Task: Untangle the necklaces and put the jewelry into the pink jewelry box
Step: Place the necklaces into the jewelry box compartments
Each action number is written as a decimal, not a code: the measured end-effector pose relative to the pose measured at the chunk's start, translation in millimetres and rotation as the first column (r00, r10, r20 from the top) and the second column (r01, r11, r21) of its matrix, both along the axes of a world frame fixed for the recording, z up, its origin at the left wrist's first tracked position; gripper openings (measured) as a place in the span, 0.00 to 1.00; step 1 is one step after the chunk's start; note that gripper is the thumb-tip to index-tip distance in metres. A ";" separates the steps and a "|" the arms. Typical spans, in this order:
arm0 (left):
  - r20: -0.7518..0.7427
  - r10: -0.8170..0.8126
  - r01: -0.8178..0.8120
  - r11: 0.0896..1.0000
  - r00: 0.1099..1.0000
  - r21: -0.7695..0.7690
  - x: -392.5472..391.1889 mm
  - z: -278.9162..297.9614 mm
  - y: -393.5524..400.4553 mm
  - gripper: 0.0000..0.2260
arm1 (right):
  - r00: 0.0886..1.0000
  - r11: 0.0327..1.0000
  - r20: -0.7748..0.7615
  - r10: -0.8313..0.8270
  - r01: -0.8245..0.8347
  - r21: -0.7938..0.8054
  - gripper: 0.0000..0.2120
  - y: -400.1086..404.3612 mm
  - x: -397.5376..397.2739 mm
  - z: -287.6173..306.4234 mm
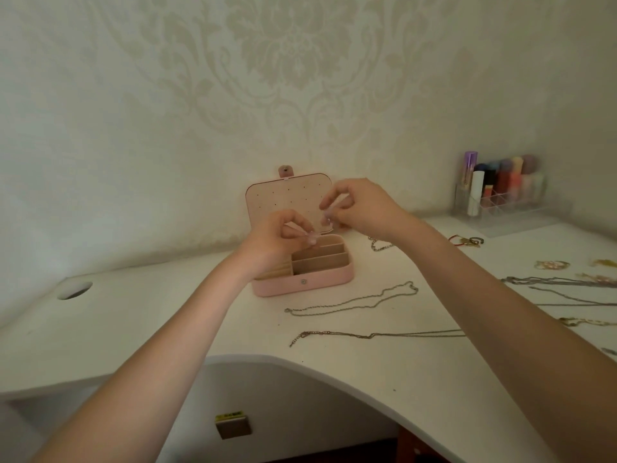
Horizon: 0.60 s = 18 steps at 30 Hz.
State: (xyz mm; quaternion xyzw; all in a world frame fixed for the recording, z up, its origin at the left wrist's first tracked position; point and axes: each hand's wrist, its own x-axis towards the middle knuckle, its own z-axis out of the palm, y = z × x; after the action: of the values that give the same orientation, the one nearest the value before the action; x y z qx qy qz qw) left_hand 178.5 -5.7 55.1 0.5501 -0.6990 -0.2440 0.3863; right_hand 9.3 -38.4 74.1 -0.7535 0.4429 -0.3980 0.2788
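Observation:
The pink jewelry box (310,285) stands open on the white desk, its lid (277,202) upright against the wall. Both hands hover just above its compartments. My left hand (277,238) has its fingers curled, the fingertips pinching something too small to make out. My right hand (357,205) also pinches with curled fingers, close to the left fingertips. What they hold is too fine to see. A silver chain (354,302) lies in front of the box, and another thin chain (377,335) lies nearer me.
More chains and gold pieces (564,282) are spread over the desk's right side. A small chain (380,245) lies right of the box. A clear organizer with cosmetics (500,188) stands at the back right. A cable hole (74,290) is at the left.

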 end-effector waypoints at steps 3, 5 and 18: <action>0.194 0.057 -0.057 0.998 0.979 -0.010 4.0 -7.2 -0.4 0.06 | 0.933 1.000 -0.360 -0.024 0.028 0.007 0.01 0.1 -6.7 -5.5; 0.285 0.061 -0.055 0.998 0.956 -0.030 3.0 -15.0 0.0 0.06 | 0.867 0.999 -0.498 -0.020 -0.002 -0.044 0.03 1.4 -5.1 -10.3; 0.477 0.143 0.008 0.953 0.867 -0.302 -15.9 -36.2 4.6 0.12 | 0.630 0.953 -0.775 0.051 0.200 0.226 0.11 5.1 -45.6 9.4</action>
State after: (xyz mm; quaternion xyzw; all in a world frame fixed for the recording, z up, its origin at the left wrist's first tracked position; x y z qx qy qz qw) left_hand 162.6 -1.1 18.9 0.5548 -0.7827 0.0250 0.2808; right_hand -36.3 -33.3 83.5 -0.7821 0.6038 0.0211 0.1528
